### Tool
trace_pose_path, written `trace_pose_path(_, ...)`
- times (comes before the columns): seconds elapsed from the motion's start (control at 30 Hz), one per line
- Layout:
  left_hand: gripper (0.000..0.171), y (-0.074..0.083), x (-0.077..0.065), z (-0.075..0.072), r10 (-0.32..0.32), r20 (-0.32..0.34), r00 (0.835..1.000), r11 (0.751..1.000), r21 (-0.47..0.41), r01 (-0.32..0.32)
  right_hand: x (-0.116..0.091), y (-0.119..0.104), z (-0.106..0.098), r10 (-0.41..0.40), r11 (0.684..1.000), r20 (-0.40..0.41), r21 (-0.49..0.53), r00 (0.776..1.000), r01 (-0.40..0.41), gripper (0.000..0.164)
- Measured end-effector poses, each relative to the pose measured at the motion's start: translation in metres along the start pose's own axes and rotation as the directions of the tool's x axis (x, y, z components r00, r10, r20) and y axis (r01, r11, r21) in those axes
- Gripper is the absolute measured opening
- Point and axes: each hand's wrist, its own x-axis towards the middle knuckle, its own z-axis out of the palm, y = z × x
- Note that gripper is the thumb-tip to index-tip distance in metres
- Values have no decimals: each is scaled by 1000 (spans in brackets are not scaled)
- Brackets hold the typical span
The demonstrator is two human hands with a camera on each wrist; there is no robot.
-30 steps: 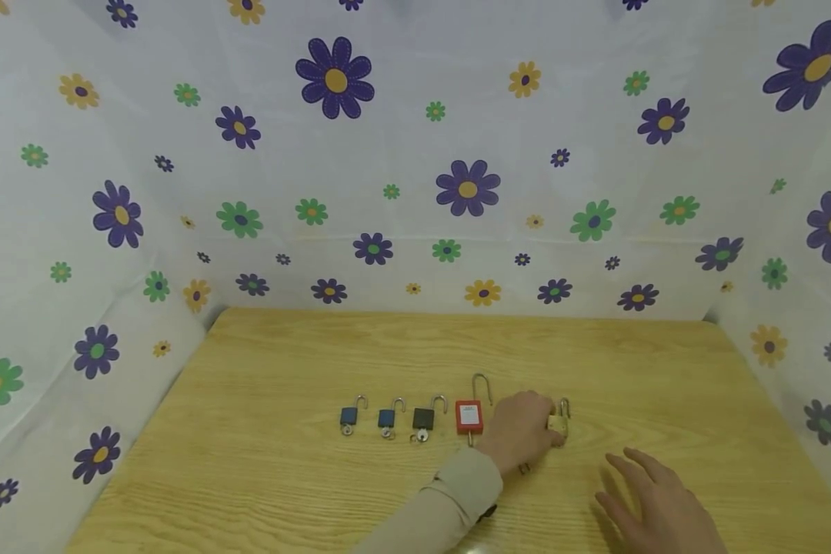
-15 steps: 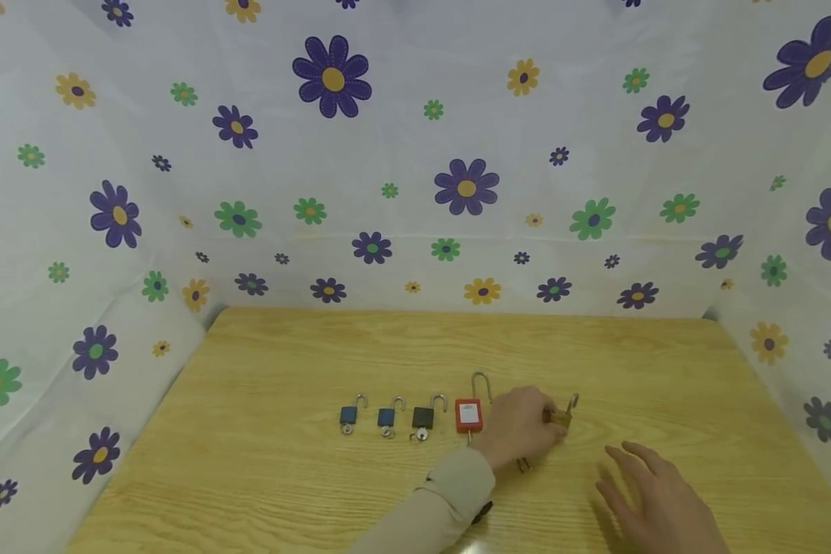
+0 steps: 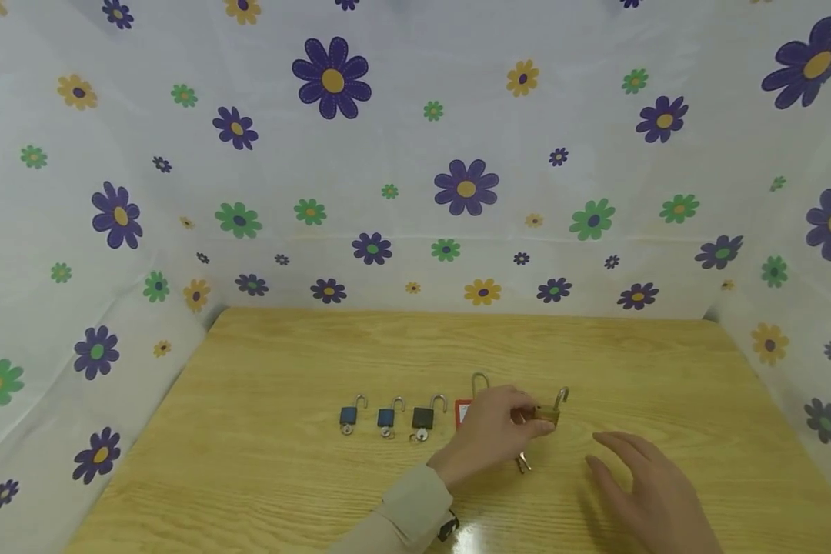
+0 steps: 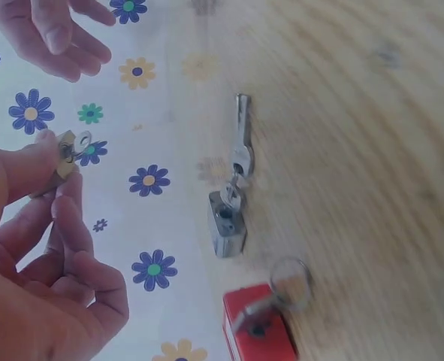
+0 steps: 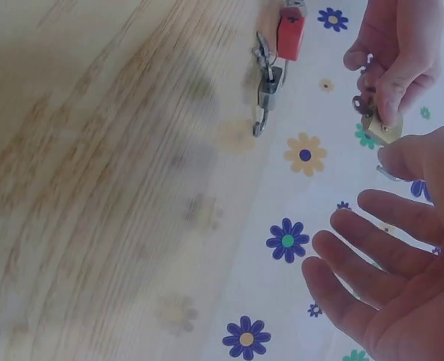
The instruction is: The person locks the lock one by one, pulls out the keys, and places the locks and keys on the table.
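My left hand point(image 3: 485, 435) pinches a brass padlock point(image 3: 547, 415) between thumb and fingers above the table. Its shackle is swung out and points up to the right; a key ring hangs at its base point(image 4: 83, 141) in the left wrist view. To the right, my right hand point(image 3: 647, 488) hovers with fingers spread, holding nothing; the right wrist view shows its thumb overlapping the padlock's shackle end. Under my left hand lies a silver padlock point(image 4: 226, 226) with keys point(image 4: 242, 143), its body hidden in the head view. Beside it, a red padlock point(image 3: 462, 413) is partly covered by that hand.
Further left, two blue padlocks point(image 3: 348, 415) and a black padlock point(image 3: 422, 418) lie in a row with raised shackles and keys. The wooden table point(image 3: 284, 492) ends at a white flower-print cloth point(image 3: 402, 138) at the back and sides.
My left hand has picked up the brass padlock, tilted it and drawn it slightly left, now covering part of the red padlock. My right hand has shifted slightly left and up.
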Motion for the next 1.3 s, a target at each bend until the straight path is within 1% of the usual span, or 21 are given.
trace_pose_path(0.17, 20, -6, -15, -11, 10, -32, 999, 999, -47, -11, 5, -8, 3, -39, 998, -56, 46, 998, 41, 24)
trace_pose_path(0.3, 22, -10, -24, -18, 21, -42, 999, 998, -64, -23, 10, -14, 5, -87, 994, -96, 64, 992, 94, 21)
trace_pose_path(0.47, 24, -11, -30, -22, 32, -48, 998, 998, -58, -34, 14, -21, 8, -121, 986, -133, 101, 984, 135, 15)
trace_pose_path(0.6, 21, -14, -33, -22, 46, -63, 997, 997, -55, -50, 19, -26, 10, -158, 975, -157, 133, 975, 179, 15)
trace_pose_path(0.7, 20, -17, -35, -22, 62, -78, 995, 997, -47, -65, 26, -31, 11, -168, 970, -157, 147, 973, 191, 14)
trace_pose_path(0.87, 16, -20, -38, -19, 80, -93, 992, 995, -47, -85, 37, -41, 14, -146, 976, -143, 142, 979, 166, 9)
trace_pose_path(1.03, 14, -22, -40, -17, 68, -88, 994, 995, -64, -74, 47, -47, 20, -109, 982, -126, 140, 986, 126, 7)
trace_pose_path(1.17, 19, -23, -42, -18, 79, -87, 993, 994, -67, -85, 54, -50, 25, -88, 983, -117, 149, 989, 105, 9)
trace_pose_path(1.3, 22, -24, -43, -16, 112, -103, 988, 991, -67, -119, 56, -53, 29, -73, 986, -106, 139, 992, 88, 11)
